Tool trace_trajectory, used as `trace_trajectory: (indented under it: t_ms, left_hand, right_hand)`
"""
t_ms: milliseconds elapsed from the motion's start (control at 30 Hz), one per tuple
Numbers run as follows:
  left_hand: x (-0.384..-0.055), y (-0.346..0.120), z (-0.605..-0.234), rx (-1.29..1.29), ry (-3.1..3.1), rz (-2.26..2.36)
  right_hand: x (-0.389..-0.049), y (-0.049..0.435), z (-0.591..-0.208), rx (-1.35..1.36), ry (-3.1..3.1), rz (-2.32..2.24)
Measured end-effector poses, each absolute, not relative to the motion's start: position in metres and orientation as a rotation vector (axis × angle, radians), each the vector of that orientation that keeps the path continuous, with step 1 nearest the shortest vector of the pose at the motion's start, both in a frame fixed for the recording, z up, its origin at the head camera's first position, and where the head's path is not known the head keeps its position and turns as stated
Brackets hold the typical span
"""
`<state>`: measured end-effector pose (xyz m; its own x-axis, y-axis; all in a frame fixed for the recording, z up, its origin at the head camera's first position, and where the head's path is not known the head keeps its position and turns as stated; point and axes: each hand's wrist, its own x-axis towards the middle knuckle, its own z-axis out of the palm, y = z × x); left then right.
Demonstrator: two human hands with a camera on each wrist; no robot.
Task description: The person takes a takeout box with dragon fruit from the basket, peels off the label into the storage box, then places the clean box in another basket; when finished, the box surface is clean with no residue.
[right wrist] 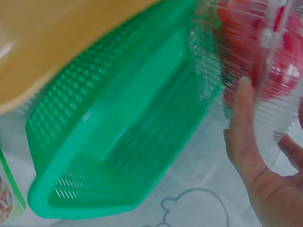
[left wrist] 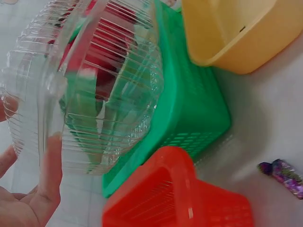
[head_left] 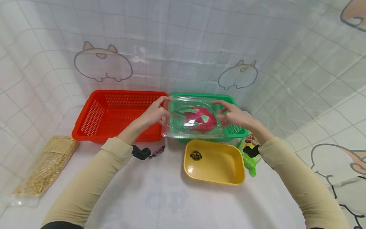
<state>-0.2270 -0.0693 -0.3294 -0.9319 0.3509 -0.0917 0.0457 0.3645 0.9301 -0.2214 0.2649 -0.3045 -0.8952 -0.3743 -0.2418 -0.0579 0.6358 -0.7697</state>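
A clear plastic clamshell box (head_left: 177, 129) with a pink-red dragon fruit (head_left: 206, 122) inside is held up over the green basket (head_left: 237, 131). My left hand (head_left: 155, 112) grips its left end, the fingers and thumb bent around the ribbed side. At the opposite end, my right hand (head_left: 233, 114) holds the box the same way. The left wrist view has the box (left wrist: 113, 99) closed along its rim, with a fingertip of the left hand (left wrist: 33, 203) on that rim. Below the box in the right wrist view, the basket's inside (right wrist: 142, 118) shows.
A red basket (head_left: 98, 137) stands left of the green one. In front lies a yellow tray (head_left: 214, 178), with a green snack bag (head_left: 251, 163) to its right. A purple-wrapped candy (head_left: 158, 151) and a bag of pale grains (head_left: 45, 168) lie on the left side.
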Motion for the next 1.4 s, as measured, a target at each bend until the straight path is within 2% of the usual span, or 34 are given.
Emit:
trace_trajectory:
  t_ms: [300,800,1400]
  left_hand:
    - [-0.252,-0.051,-0.321,0.29,2.345,1.525]
    - [-0.284,-0.023,-0.329,0.165,2.252,1.429]
    - [-0.301,0.003,-0.335,0.07,2.182,1.329]
  right_hand:
    - [-0.244,0.273,-0.293,-0.278,2.417,-1.091]
    - [-0.27,0.29,-0.3,-0.236,2.41,-1.089]
    - [-0.293,0.308,-0.319,-0.005,2.338,-1.176]
